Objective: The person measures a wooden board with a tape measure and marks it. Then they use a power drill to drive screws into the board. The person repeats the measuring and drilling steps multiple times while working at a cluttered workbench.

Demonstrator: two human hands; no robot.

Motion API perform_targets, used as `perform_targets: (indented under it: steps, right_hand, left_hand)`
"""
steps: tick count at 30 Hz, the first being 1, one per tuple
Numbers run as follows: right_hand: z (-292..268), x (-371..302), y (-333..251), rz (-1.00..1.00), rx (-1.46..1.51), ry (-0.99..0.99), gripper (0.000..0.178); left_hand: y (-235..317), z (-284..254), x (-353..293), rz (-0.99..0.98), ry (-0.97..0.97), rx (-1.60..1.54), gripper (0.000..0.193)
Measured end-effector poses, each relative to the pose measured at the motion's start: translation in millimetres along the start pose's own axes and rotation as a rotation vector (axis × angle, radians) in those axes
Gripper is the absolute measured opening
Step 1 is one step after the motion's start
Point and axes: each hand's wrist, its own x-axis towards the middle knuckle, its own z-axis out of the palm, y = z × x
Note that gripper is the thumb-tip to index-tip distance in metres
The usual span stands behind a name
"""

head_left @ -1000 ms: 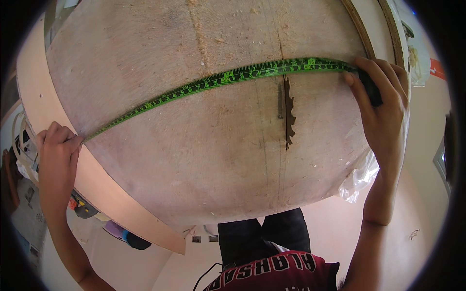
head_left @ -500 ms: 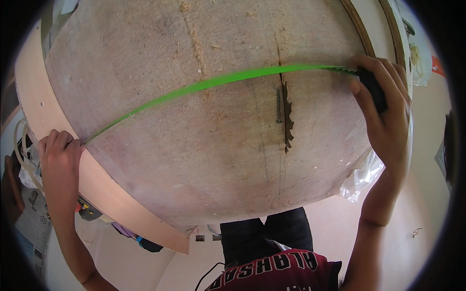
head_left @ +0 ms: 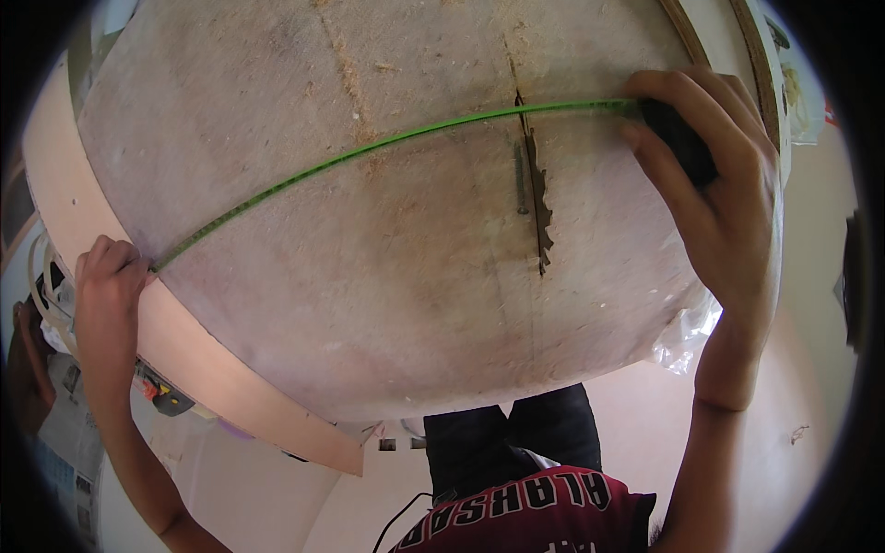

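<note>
Across the worn wooden board [head_left: 369,295] stretches a tape measure, its bright green blade [head_left: 318,169] curving from one side to the other. My right hand [head_left: 737,170] is wrapped round its dark case [head_left: 687,147] near the board's right side. At the left edge, my left hand [head_left: 109,290] pinches the blade's end against a pale wooden strip [head_left: 217,369]. Close to the blade lies a long dark screw [head_left: 522,184], next to a dark, jagged-edged split or strip [head_left: 539,207]; which of the two, I cannot tell.
Sawdust and thin lines mark the board. Clear plastic wrap [head_left: 687,341] hangs at its lower right edge. Below the pale strip sits a dark and yellow tool [head_left: 169,398], partly hidden. Another person's arm [head_left: 35,364] shows at the far left.
The blade has turned, so its marked edge now shows along the left half. My right hand and the case appear slightly further left and up; the left hand still pinches the end.
</note>
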Motion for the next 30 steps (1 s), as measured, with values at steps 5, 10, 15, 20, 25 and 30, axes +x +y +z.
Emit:
perform_targets:
  steps: [5,10,15,20,25,30]
  right_hand:
    - [14.3,4.9,-6.5,0.042,0.015,0.036,0.026]
    - [8.4,7.3,-1.0,0.042,0.037,-0.014,0.027]
    - [12.2,5.6,4.4,0.033,0.05,-0.017,0.03]
    - [11.5,6.6,5.2,0.022,0.076,-0.033,0.031]
    - [8.8,5.9,5.7,0.047,0.086,-0.06,0.031]
    - [11.2,3.0,5.2,0.037,0.046,-0.031,0.03]
  left_hand:
    - [9.0,-3.6,0.0,-0.032,-0.009,0.022,0.016]
    - [7.8,-8.0,0.7,-0.023,-0.066,0.015,0.014]
    - [9.3,-6.8,-2.2,-0.033,-0.093,0.009,0.014]
    - [8.7,-3.9,-3.3,-0.022,-0.065,-0.003,0.015]
    - [8.4,-5.8,-2.5,-0.029,-0.088,0.001,0.016]
    - [8.2,-4.1,-4.1,-0.034,-0.083,0.0,0.017]
